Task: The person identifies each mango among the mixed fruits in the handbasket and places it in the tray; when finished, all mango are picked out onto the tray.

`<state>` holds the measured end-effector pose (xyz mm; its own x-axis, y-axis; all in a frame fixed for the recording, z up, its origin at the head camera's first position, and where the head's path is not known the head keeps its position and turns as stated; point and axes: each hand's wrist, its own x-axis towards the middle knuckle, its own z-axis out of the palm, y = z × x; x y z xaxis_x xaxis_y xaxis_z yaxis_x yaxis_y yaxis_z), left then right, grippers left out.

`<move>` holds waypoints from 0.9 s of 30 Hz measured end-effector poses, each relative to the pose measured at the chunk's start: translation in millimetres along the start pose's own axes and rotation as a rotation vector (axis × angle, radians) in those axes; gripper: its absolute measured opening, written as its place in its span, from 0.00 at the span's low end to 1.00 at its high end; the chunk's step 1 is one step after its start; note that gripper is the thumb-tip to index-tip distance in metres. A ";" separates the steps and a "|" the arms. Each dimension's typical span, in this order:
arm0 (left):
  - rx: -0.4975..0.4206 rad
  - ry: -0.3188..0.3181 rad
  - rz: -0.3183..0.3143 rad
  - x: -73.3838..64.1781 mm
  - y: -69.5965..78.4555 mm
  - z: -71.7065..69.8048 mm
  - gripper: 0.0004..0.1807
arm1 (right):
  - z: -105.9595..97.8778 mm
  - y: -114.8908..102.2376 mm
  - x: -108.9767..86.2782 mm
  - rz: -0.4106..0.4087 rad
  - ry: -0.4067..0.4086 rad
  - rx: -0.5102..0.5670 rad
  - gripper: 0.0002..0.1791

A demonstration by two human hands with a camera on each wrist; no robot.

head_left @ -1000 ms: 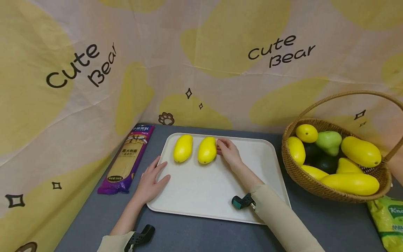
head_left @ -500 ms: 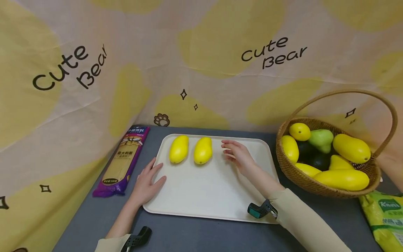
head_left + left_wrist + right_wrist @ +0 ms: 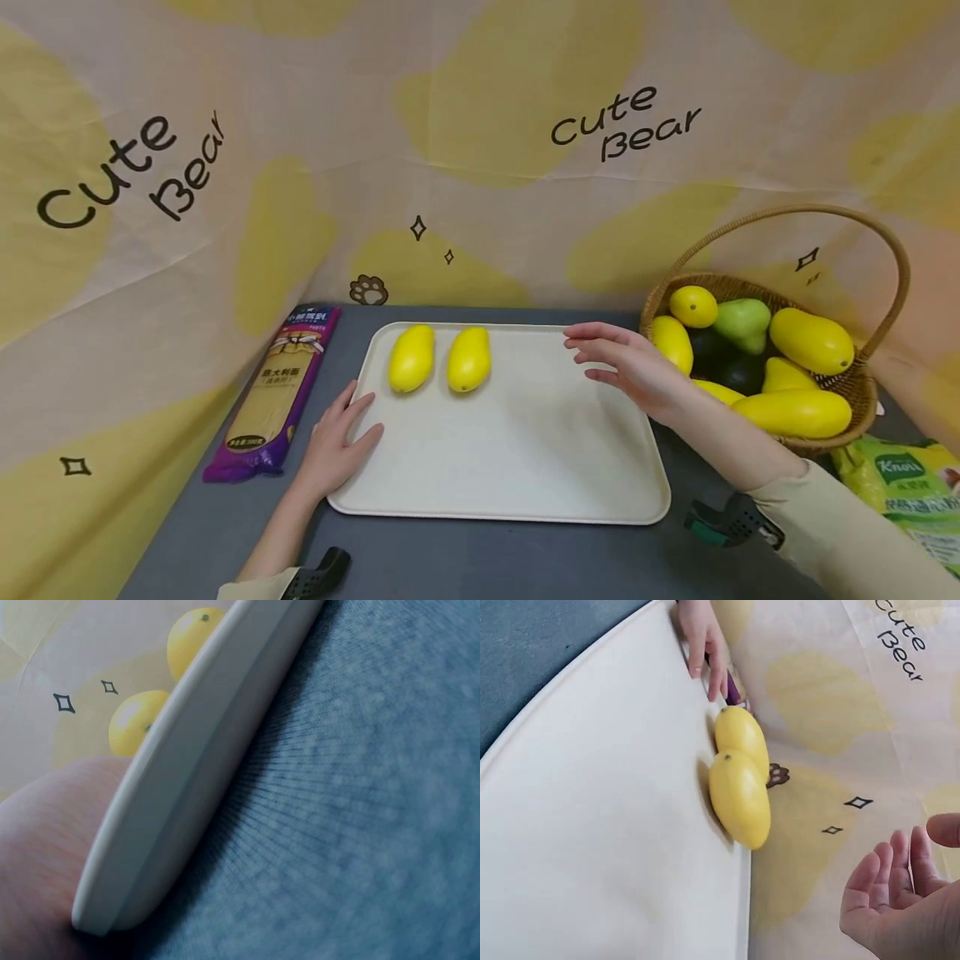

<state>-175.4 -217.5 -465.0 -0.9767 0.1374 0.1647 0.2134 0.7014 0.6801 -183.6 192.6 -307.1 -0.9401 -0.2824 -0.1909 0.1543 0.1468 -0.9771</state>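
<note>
Two yellow mangoes, the left mango (image 3: 412, 358) and the right mango (image 3: 469, 359), lie side by side near the back left of a white tray (image 3: 510, 458). My left hand (image 3: 336, 450) rests on the tray's left rim with its fingers spread. Over the tray's right edge hovers my right hand (image 3: 637, 367), fingers loosely extended and holding nothing. It is nearest to a wicker basket (image 3: 867, 410), partly covering its left side. In the right wrist view, the right hand (image 3: 900, 900) is apart from both mangoes.
The basket holds a lemon (image 3: 693, 306), a green pear (image 3: 742, 325), dark fruits and several yellow ones under a tall handle. A pasta packet (image 3: 273, 392) lies left of the tray. A green Knorr bag (image 3: 900, 483) lies at the right. Patterned cloth hangs behind.
My right hand has left the right mango and moved right, to the tray's edge beside the basket. The left hand stays on the tray rim. The head view has turned slightly right.
</note>
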 end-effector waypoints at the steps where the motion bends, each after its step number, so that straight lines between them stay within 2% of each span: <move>1: -0.001 0.002 0.001 -0.5 -0.4 -0.4 0.30 | -5.3 -3.5 -5.3 -0.002 -0.012 -0.023 0.22; 5: 0.002 0.005 0.001 -1.9 -2.5 -2.3 0.30 | -31.5 -15.9 -22.7 -0.016 -0.057 -0.150 0.24; 10: 0.006 0.015 0.008 -3.1 -4.2 -3.3 0.30 | -72.5 -25.2 -36.6 -0.047 -0.056 -0.332 0.21; 15: -0.002 0.010 0.002 -4.3 -3.3 -3.7 0.30 | -113.2 -25.7 -44.8 -0.094 0.004 -0.435 0.16; 23: 0.001 0.007 0.005 -3.7 -4.1 -1.3 0.30 | -164.8 -26.0 -55.8 -0.102 0.101 -0.549 0.14; 27: 0.000 0.003 0.006 -3.3 -3.9 -0.8 0.30 | -181.7 -26.7 -59.0 -0.076 0.185 -0.730 0.12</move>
<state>-173.0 -221.2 -467.6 -0.9753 0.1401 0.1710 0.2197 0.7005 0.6790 -187.5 377.6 -252.5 -0.9858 -0.1623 -0.0431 -0.0931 0.7418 -0.6641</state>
